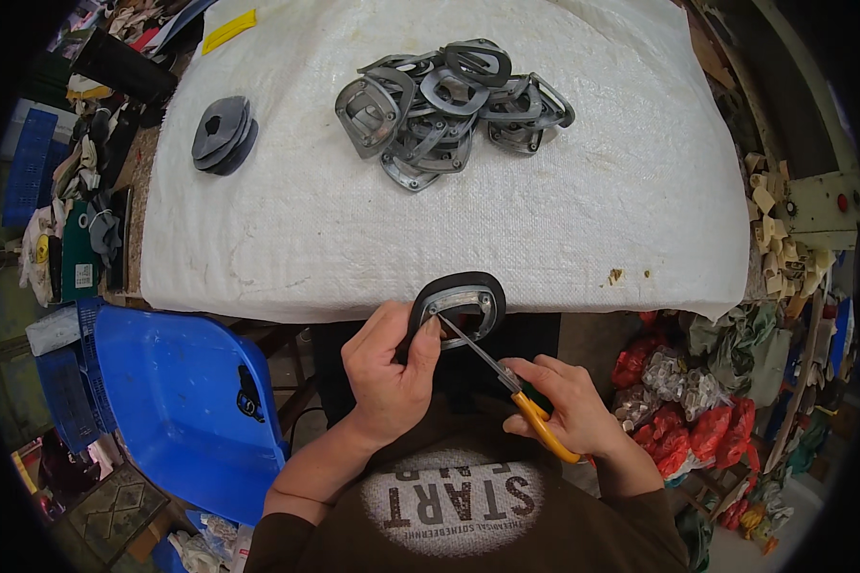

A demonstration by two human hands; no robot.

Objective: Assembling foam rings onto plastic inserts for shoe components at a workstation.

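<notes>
At the near edge of the table, my left hand (392,368) grips a rounded frame-shaped part (459,283), a black rim around a grey metal ring with an opening in the middle. Its thumb presses on the metal ring. Yellow-handled scissors (542,426) are in my right hand (571,405), fingers wrapped round the handles. The blades slant up to the left, and their tips touch or nearly touch the metal ring beside my left thumb. Farther off on the table lies a loose pile of similar grey and black frame parts (449,93).
White woven sheeting (287,229) covers the table. A stack of dark grey pads (224,136) and a yellow strip (229,31) lie at its left. Beside my left arm stands a blue tub (182,401) with a small black piece inside. Red and clear bags (678,420) sit low on the right.
</notes>
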